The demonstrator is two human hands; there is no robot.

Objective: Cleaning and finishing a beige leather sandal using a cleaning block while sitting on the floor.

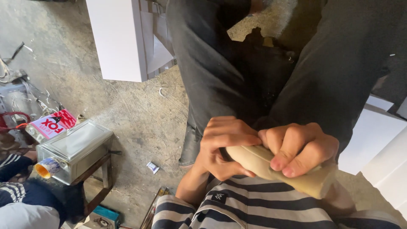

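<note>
Got a rolled-up tan sheet (280, 167) in both hands right now, looks like sandpaper or stiff kraft paper rolled into a tube, can't tell which from here. It sits up close to my chest, right over my striped shirt (258, 208), with my dark trousers (220, 76) past it.

My right hand (299, 148) is curled over the top of the roll with the fingertips pressed down on its near side, so that grip is closed tight on it. My left hand (222, 146) wraps the end of the roll, fingers folded over and thumb underneath, also clamped on it.

My guess on feel: light, springy, wants to unroll if either grip lets off. It would crease if squeezed flat, so holding around the full curve near each end seems smarter than pinching the middle. The surface looks matte, so probably not slippery.

Off beyond my left grip, a metal tin can (72, 154) sits on a small wooden stool (99, 178) on the concrete floor (140, 114).
</note>
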